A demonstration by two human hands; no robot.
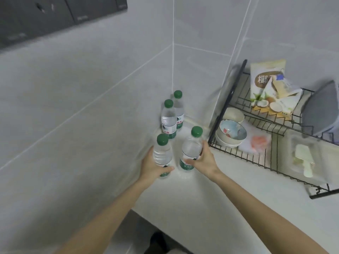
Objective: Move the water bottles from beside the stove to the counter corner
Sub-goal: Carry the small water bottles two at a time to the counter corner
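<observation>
Several clear water bottles with green caps stand on the white counter (183, 202) in the tiled wall corner. Two stand deep in the corner: a rear bottle (178, 109) and one just in front of it (168, 120). My left hand (153, 166) grips a third bottle (162, 153) round its lower body, close to the left wall. My right hand (204, 161) grips a fourth bottle (191, 149) at its side, thumb across the green label. Both held bottles are upright at counter level.
A black wire dish rack (256, 158) stands right of the bottles, holding stacked bowls (232, 132), a snack bag (267, 85), a grey lid (321, 109) and a plastic container (304, 154). Dark cabinets (55, 19) hang at upper left. The counter's front edge runs diagonally below my forearms.
</observation>
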